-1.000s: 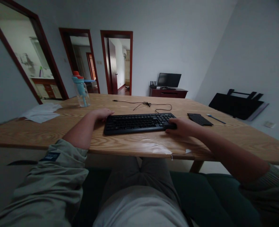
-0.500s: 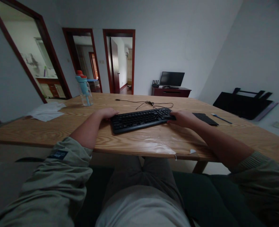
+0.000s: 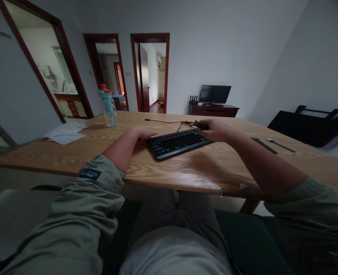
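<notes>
A black keyboard lies at an angle on the wooden table, its right end turned away from me. My left hand is closed on the keyboard's left end. My right hand grips the keyboard's far right end, fingers wrapped over its edge. The keyboard's black cable trails across the table behind it, with a small coil near my right hand.
A blue water bottle with an orange lid stands at the back left beside white paper sheets. A flat black slab and a blue pen lie to the right. Beyond are doorways and a monitor on a cabinet.
Both hands have swung the keyboard anticlockwise: its right end moved away from me toward the cable, and it now lies slanted. The view has shifted left and back.
</notes>
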Available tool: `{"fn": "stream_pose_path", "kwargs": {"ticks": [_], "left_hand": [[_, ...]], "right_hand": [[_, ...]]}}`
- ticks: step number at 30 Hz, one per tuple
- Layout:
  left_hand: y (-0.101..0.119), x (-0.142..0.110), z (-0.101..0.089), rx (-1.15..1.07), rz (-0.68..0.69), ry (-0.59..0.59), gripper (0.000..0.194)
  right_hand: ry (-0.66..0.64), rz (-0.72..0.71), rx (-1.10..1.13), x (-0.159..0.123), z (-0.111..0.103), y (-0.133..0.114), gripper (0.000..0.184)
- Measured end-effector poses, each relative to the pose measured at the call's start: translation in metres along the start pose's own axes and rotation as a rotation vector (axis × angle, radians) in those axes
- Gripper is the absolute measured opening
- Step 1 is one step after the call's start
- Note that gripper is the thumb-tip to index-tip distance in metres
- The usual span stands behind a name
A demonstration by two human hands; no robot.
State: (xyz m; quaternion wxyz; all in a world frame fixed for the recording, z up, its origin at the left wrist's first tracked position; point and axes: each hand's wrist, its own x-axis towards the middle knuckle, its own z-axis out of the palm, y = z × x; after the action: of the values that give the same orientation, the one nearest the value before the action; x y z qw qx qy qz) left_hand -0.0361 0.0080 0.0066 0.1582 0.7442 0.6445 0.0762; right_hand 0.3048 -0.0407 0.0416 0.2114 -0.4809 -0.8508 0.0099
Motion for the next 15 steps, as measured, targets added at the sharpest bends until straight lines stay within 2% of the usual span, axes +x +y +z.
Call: {"fn": "stream_pose_path", "kwargs": {"ticks": [3, 5, 7, 10, 15], "left_hand": [[-0.008, 0.004, -0.001, 0.044, -0.058, 0.069, 0.052], [-0.014, 0.002, 0.001, -0.042, -0.008, 0.143, 0.050], [-0.018, -0.004, 0.001, -0.194, 0.067, 0.163, 0.047], [-0.016, -0.016, -0.003, -0.333, 0.225, 0.181, 0.043], [-0.003, -0.028, -0.006, -0.394, 0.376, 0.106, 0.042]], "right_hand": [[0.154, -0.015, 0.230, 0.021, -0.002, -0.054, 0.039], [0.197, -0.059, 0.384, 0.036, 0.008, -0.085, 0.051], [0.183, -0.031, 0.492, 0.047, 0.026, -0.105, 0.056], [0.120, 0.099, 0.607, 0.053, 0.056, -0.116, 0.058], [0.139, 0.190, 0.724, 0.051, 0.089, -0.104, 0.058]]}}
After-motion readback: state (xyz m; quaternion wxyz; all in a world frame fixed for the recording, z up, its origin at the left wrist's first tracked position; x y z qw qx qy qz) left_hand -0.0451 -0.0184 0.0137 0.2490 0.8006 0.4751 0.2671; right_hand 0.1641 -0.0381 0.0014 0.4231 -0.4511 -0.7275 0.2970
